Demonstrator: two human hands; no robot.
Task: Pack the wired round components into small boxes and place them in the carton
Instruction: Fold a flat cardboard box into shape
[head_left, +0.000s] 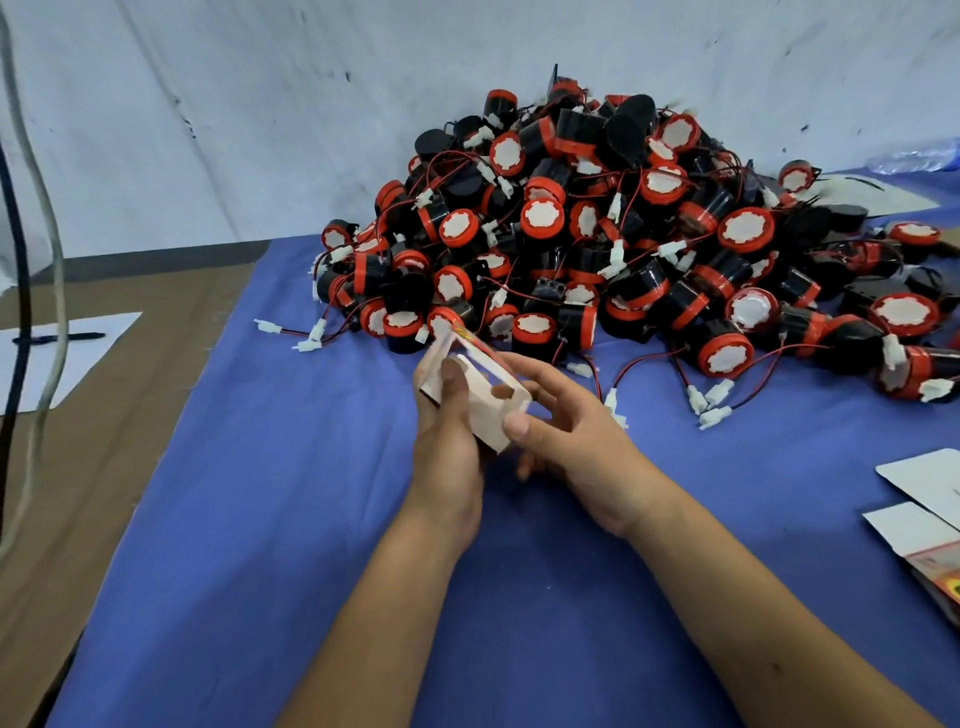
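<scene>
A big pile of black-and-red round components (639, 234) with red-black wires and white plugs lies on the blue cloth (291, 493) ahead of me. Just in front of the pile, both hands hold a small white box (485, 402) with its flaps open. My left hand (449, 441) grips the box from the left, thumb on its near face. My right hand (566, 441) holds its right side, thumb pressed against the lower corner. No component shows inside the box. No carton is in view.
Flat white box blanks (919, 493) lie at the right edge, one with a printed red side. Brown cardboard (104, 415) covers the table to the left, with a sheet of paper and a pen (57, 339). Cables (31, 260) hang at far left. A wall stands behind.
</scene>
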